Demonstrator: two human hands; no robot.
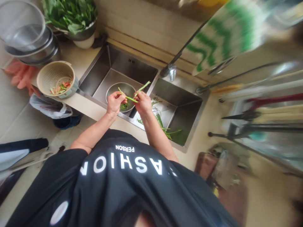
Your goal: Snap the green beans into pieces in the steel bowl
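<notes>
Black shirt [123, 189] with upside-down white letters spreads closest to me, just behind both hands. My left hand [115, 102] has its thumb and fingertips pinched together on a thin green stem [130, 98], which slants across the gap so that its far end reaches my right fingers. My right hand [143, 101] is curled nearly closed as well, its fingertips gripping another green stem [145, 85] that pokes up and away to the right. Both stems are held above the edge of a round metal bowl [126, 86], which sits in the left sink [117, 74] beneath my hands; short green pieces [124, 106] lie inside it. Just right of my right hand is the right sink [187, 101], where more long stems [159, 121] lie partly hidden by my forearm. Beyond that hand, farther forward, stands the tap [172, 74]. Well to the left of my left hand, a beige basket [46, 74] holds green and reddish scraps [62, 88], with pink gloves [20, 74] beyond it. Forward and left of both hands, leafy greens [71, 14] fill another bowl [86, 32].
</notes>
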